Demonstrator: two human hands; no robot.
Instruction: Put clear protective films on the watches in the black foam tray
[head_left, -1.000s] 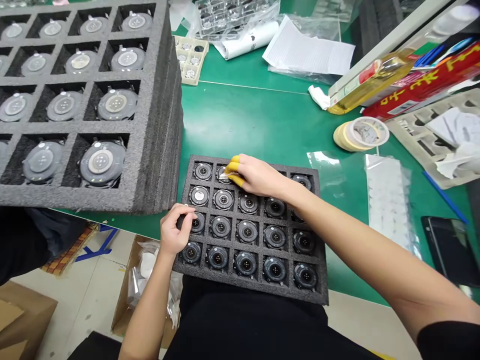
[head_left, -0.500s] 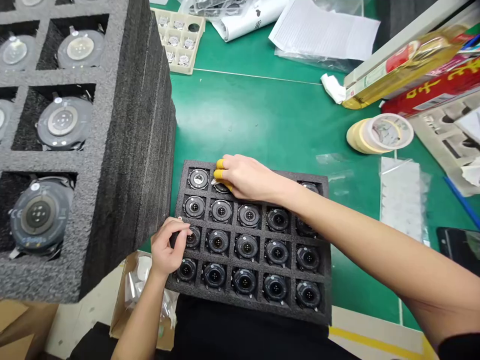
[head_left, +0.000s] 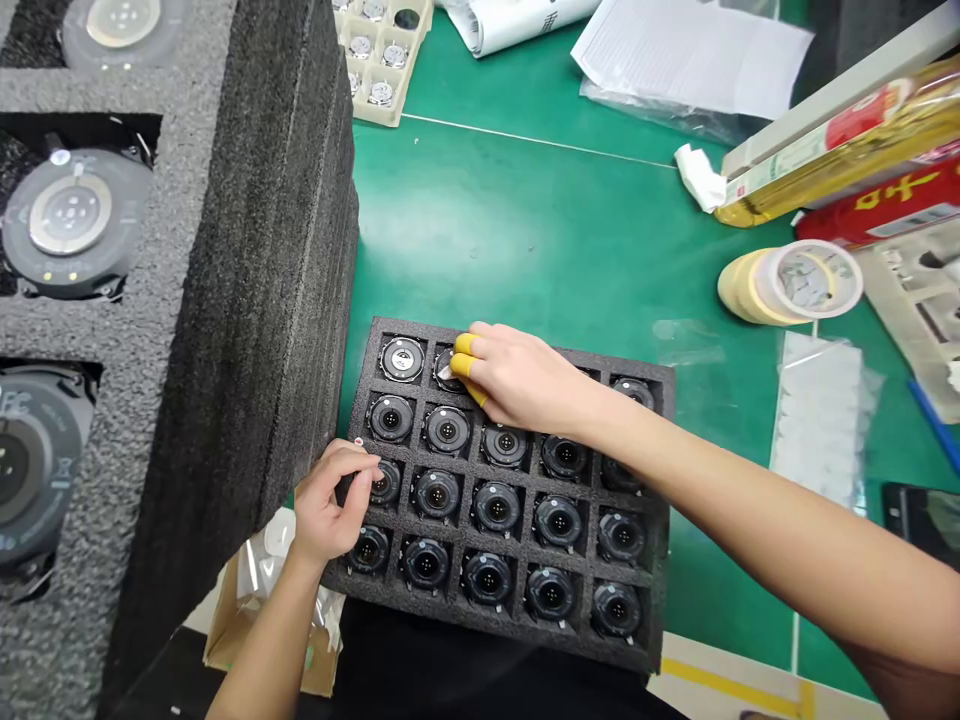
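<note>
A black foam tray (head_left: 517, 490) holds rows of round dark watch parts, one per compartment. My right hand (head_left: 517, 375), with yellow covers on some fingertips, reaches over the top row. Its fingers are pinched around a small pale piece (head_left: 448, 372) against the second watch part of that row. The top left watch part (head_left: 401, 358) has a brighter centre. At the tray's left edge rests my left hand (head_left: 335, 500), its fingers bent and thumb close to the index finger; what it holds, if anything, is too small to name.
A tall stack of grey foam trays (head_left: 262, 200) stands at the left. Tape rolls (head_left: 787, 283), a bottle (head_left: 847, 135) and a phone (head_left: 922, 515) lie right. A beige parts tray (head_left: 409, 75) and papers (head_left: 690, 60) are behind; a cardboard box (head_left: 225, 630) is below left.
The view has shifted, and the foam stack looks larger and nearer. My right hand has moved slightly off the second watch part, showing more of it. My left hand keeps its pose.
</note>
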